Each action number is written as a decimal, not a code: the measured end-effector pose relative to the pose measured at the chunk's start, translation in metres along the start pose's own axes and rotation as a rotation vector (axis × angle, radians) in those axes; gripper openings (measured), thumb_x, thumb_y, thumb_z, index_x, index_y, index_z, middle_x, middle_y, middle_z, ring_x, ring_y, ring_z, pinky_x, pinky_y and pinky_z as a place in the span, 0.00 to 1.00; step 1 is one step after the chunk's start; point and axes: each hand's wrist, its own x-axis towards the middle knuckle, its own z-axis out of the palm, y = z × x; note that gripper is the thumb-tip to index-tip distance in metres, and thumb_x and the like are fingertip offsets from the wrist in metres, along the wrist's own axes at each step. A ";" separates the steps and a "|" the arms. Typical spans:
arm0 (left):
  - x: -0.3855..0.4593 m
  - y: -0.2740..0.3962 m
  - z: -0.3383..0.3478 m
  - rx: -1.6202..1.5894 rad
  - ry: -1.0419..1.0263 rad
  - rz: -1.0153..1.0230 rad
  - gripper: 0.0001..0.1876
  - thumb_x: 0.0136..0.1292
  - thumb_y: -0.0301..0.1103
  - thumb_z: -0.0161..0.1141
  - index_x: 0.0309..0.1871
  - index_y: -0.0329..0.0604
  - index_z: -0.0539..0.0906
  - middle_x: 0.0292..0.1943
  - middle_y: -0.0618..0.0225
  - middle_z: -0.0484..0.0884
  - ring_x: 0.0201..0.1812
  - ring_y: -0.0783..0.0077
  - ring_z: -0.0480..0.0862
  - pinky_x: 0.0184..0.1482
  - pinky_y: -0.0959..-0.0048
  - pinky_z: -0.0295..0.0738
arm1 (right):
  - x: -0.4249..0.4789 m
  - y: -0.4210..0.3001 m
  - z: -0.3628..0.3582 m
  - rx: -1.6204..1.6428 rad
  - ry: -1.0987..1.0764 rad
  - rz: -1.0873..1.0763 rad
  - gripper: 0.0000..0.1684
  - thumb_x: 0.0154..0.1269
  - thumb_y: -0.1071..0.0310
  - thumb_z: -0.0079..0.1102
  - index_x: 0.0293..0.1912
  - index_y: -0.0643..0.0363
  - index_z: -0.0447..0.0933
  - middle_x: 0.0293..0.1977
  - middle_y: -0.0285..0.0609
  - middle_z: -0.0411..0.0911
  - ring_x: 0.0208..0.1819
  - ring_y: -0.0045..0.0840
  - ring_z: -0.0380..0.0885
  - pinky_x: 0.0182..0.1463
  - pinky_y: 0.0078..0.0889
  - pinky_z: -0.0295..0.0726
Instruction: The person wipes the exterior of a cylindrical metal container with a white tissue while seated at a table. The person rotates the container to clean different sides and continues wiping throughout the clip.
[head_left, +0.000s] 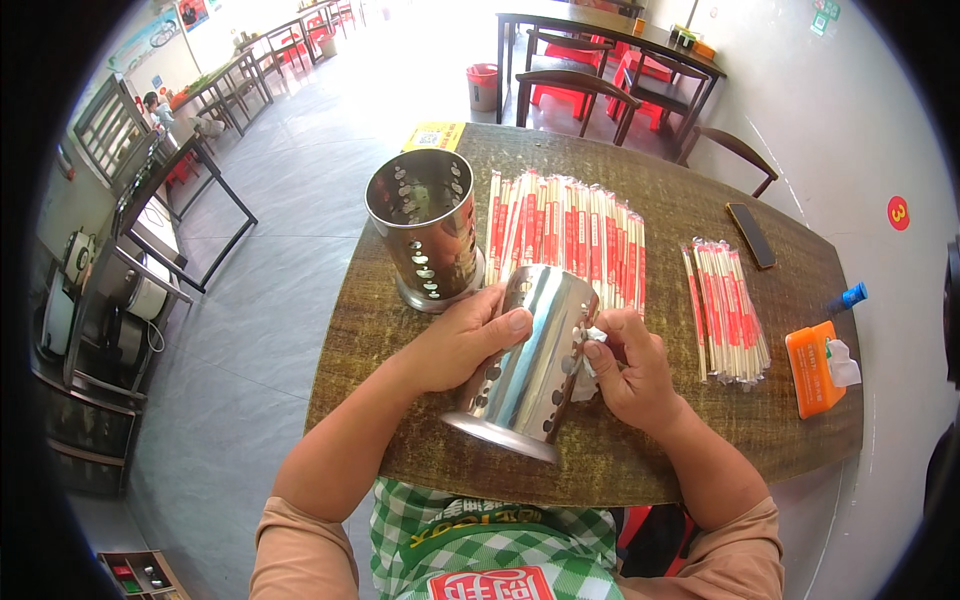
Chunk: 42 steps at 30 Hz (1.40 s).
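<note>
My left hand (472, 337) grips a perforated stainless-steel chopstick holder (529, 360) by its upper side, with the thumb along the wall. The holder is tilted above the table, its flanged base toward me. A crumpled white tissue (592, 341) is pinched in my right hand (634, 367), pressed against the holder's right side by the punched holes. Behind it, a second steel holder (427, 255) stands upright on the table, its visible inside bare of chopsticks. A wide row of wrapped chopsticks (566, 221) lies beyond the tilted holder, which hides part of it.
A smaller bundle of wrapped chopsticks (726, 311) lies to the right on the wooden table (645, 465). Around it are a smartphone (751, 235), a blue cylinder (847, 298) and an orange tissue box (814, 371). A yellow card (435, 137) sits at the far edge; chairs (577, 86) stand beyond.
</note>
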 end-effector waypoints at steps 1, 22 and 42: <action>0.000 0.001 0.000 -0.008 0.000 0.001 0.40 0.84 0.61 0.59 0.78 0.29 0.71 0.62 0.61 0.83 0.61 0.76 0.80 0.65 0.70 0.78 | 0.000 0.000 0.000 0.002 -0.001 0.002 0.09 0.84 0.71 0.65 0.55 0.61 0.74 0.35 0.42 0.81 0.33 0.19 0.78 0.37 0.28 0.80; 0.000 -0.003 0.001 -0.005 0.017 0.015 0.40 0.84 0.64 0.58 0.75 0.29 0.73 0.60 0.62 0.84 0.59 0.77 0.80 0.65 0.71 0.78 | 0.000 -0.001 -0.002 -0.020 -0.026 0.008 0.09 0.84 0.72 0.65 0.55 0.60 0.73 0.32 0.41 0.78 0.31 0.19 0.77 0.36 0.28 0.78; -0.002 0.002 0.001 -0.014 0.004 0.000 0.42 0.83 0.64 0.59 0.77 0.29 0.71 0.62 0.59 0.84 0.61 0.75 0.81 0.66 0.69 0.78 | 0.001 -0.001 -0.002 -0.051 -0.033 0.001 0.09 0.85 0.72 0.64 0.55 0.60 0.72 0.30 0.42 0.77 0.29 0.22 0.76 0.36 0.31 0.78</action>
